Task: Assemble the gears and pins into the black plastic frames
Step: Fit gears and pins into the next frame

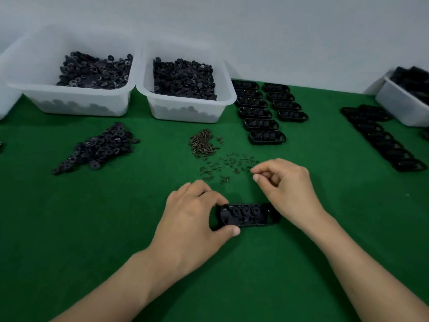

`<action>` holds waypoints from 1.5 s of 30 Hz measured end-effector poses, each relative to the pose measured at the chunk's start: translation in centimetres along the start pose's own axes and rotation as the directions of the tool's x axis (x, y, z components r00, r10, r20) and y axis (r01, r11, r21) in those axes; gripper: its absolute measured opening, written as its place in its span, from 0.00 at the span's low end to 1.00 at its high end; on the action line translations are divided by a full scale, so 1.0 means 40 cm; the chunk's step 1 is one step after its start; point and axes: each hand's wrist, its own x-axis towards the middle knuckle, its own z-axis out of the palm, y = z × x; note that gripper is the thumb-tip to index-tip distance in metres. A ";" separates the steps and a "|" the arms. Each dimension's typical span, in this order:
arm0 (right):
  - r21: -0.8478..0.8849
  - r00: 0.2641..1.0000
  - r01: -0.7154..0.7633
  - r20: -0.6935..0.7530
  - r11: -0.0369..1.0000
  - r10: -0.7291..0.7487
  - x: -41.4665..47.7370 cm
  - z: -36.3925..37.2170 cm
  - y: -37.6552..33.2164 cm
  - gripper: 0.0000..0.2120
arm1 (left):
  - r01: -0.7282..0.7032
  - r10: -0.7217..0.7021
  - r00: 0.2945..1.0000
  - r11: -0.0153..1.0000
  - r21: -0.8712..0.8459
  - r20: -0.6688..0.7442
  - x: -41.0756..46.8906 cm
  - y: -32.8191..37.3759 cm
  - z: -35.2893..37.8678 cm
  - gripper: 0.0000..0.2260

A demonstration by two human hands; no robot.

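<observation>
A black plastic frame (247, 215) with gears seated in it lies on the green mat near the front centre. My left hand (195, 219) grips its left end between thumb and fingers. My right hand (285, 184) hovers just above and right of the frame, its fingertips pinched together beside the scattered small dark pins (228, 165); I cannot tell if a pin is between them. A loose pile of black gears (99, 147) sits to the left. A heap of brown screws (202, 142) lies behind the pins.
Two translucent bins of black gears (76, 98) (185, 108) stand at the back. Two rows of filled frames (264, 112) lie right of them. A diagonal row of frames (385, 140) and another bin (404, 105) are at the far right.
</observation>
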 end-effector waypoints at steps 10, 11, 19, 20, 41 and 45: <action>-0.208 0.975 0.122 0.209 0.970 -0.078 0.057 0.012 -0.036 0.05 | 0.018 -0.020 0.999 0.999 -0.050 -0.030 -0.005 -0.009 -0.003 0.22; -0.219 0.973 0.129 0.216 0.967 -0.081 0.056 0.009 -0.038 0.04 | 0.018 -0.020 0.999 0.999 -0.051 -0.027 -0.006 -0.009 -0.004 0.22; -0.238 0.970 0.115 0.238 0.964 -0.056 0.054 0.004 -0.053 0.05 | 0.023 -0.023 1.000 0.999 -0.041 -0.013 -0.010 -0.012 -0.018 0.21; -0.239 0.967 0.112 0.249 0.965 -0.050 0.058 0.005 -0.058 0.04 | 0.023 -0.023 1.000 0.999 -0.037 -0.009 -0.011 -0.013 -0.020 0.21; 0.168 0.958 0.215 0.152 0.962 -0.241 -0.069 0.019 -0.070 0.01 | 0.025 -0.026 0.999 0.999 -0.028 -0.021 -0.011 -0.018 -0.029 0.20; 0.135 0.958 0.221 0.156 0.966 -0.241 -0.067 0.019 -0.078 0.01 | 0.024 -0.024 1.000 1.000 -0.018 -0.020 -0.011 -0.018 -0.028 0.21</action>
